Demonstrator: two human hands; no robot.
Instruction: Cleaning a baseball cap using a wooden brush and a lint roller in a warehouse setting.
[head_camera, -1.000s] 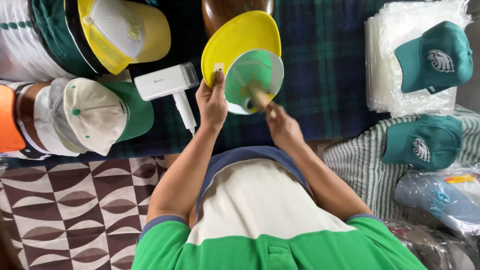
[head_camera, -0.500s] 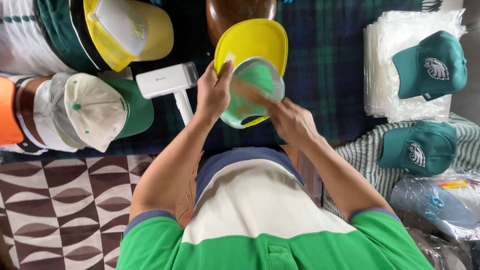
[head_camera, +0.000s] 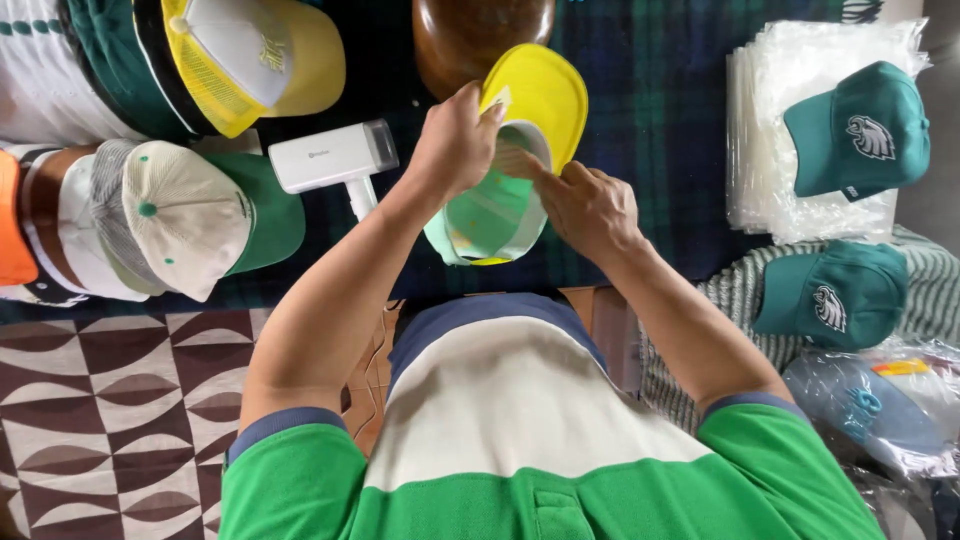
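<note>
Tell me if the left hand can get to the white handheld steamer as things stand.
Probably yes: the white handheld steamer lies uncovered just beside the left hand, but that hand grips the yellow-brimmed cap and must let go first.

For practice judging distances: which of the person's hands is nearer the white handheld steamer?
Left. The left hand grips the yellow brim just right of the steamer. The right hand is farther right, beyond the cap.

Cap (head_camera: 500, 215) between both hands, steamer (head_camera: 335, 160) just left, bag stack (head_camera: 770, 130) far right under another cap (head_camera: 858, 128).
</note>
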